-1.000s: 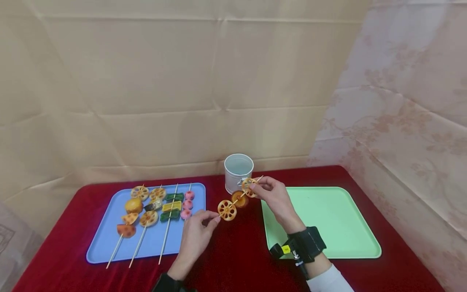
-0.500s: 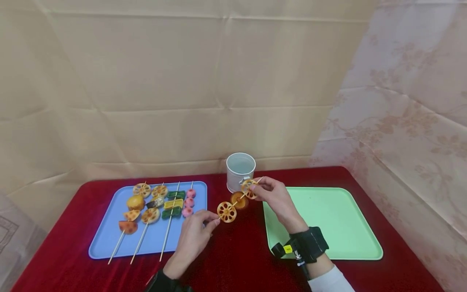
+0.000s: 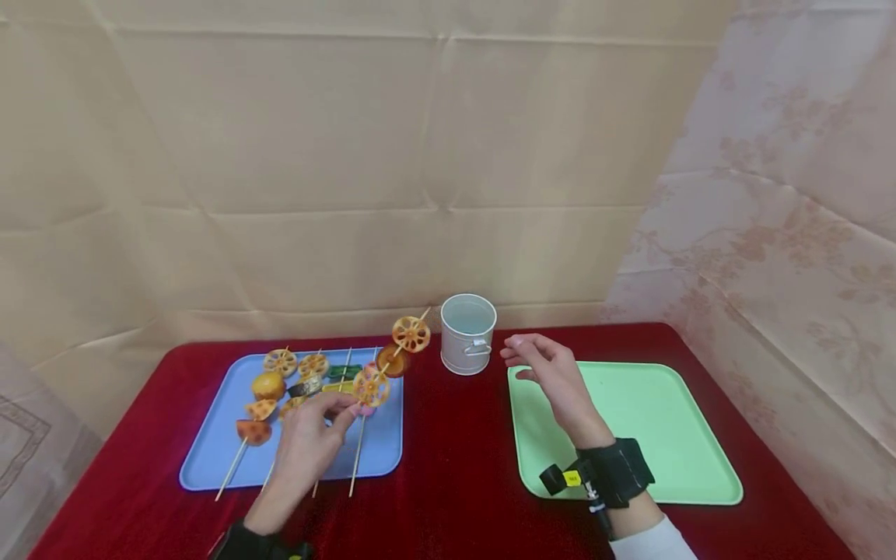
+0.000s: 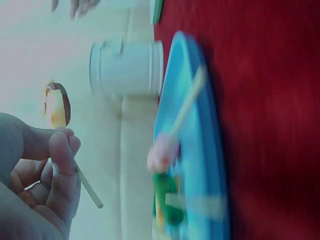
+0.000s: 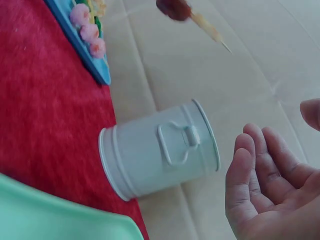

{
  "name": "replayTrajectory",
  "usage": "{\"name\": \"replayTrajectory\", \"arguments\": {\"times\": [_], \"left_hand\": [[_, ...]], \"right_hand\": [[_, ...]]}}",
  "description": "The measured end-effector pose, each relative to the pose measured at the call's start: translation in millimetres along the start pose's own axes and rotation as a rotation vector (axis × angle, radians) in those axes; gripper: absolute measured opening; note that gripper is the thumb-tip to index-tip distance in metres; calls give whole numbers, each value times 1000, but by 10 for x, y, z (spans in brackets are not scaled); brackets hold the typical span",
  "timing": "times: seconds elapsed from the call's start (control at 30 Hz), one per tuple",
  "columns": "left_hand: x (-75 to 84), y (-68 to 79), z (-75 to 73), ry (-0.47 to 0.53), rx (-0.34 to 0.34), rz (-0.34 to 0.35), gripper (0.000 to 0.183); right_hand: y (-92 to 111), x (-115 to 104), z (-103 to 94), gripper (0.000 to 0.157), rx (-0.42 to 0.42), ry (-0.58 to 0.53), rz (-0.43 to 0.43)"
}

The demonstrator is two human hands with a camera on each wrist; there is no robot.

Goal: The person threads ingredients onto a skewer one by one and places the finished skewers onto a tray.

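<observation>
My left hand (image 3: 311, 435) pinches the stick of a lotus root skewer (image 3: 411, 334) between thumb and fingers, above the right part of the blue tray (image 3: 381, 463). Two lotus slices with a brown round piece between them are on this skewer, which slants up to the right. In the left wrist view the stick's lower end pokes out below the fingers. My right hand (image 3: 553, 381) holds nothing; its fingers are loosely bent over the green tray's (image 3: 651, 428) left edge. Between the hands, farther back, stands a white metal bucket (image 3: 467, 334) with a side handle.
Several other skewers lie on the blue tray, among them one with pink balls (image 5: 90, 33) and one with green and yellow pieces (image 3: 344, 373). A red cloth (image 3: 462, 459) covers the table. Beige fabric (image 3: 315, 155) hangs behind it.
My right hand has let go of the skewer's upper end and moved slightly right. My left hand has carried the skewer left, over the blue tray.
</observation>
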State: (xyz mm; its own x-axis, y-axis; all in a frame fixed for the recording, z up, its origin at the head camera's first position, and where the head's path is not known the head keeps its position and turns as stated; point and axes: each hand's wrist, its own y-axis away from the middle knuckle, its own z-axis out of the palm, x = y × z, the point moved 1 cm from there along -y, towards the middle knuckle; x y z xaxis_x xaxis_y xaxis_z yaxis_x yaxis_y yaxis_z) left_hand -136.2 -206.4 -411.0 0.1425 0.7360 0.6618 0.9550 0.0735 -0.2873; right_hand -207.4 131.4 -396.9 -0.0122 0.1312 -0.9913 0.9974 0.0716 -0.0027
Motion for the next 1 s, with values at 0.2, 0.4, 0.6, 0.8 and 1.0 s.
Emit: {"name": "replayTrajectory", "arguments": {"times": [0.2, 0.4, 0.6, 0.8, 1.0], "left_hand": [[-283, -28, -371, -123, 20, -115, 14], [-575, -2, -649, -170, 38, -250, 20], [-862, 32, -882, -202, 27, -379, 26], [-1145, 75, -1037, -276, 50, -394, 28], [-1337, 132, -1086, -271, -7, -455, 32]], "right_hand": [[20, 35, -128, 45, 14, 57, 7], [51, 59, -202, 48, 23, 91, 27], [64, 97, -208, 45, 23, 60, 37], [63, 139, -207, 46, 21, 78, 53], [67, 158, -205, 46, 19, 81, 48]]}}
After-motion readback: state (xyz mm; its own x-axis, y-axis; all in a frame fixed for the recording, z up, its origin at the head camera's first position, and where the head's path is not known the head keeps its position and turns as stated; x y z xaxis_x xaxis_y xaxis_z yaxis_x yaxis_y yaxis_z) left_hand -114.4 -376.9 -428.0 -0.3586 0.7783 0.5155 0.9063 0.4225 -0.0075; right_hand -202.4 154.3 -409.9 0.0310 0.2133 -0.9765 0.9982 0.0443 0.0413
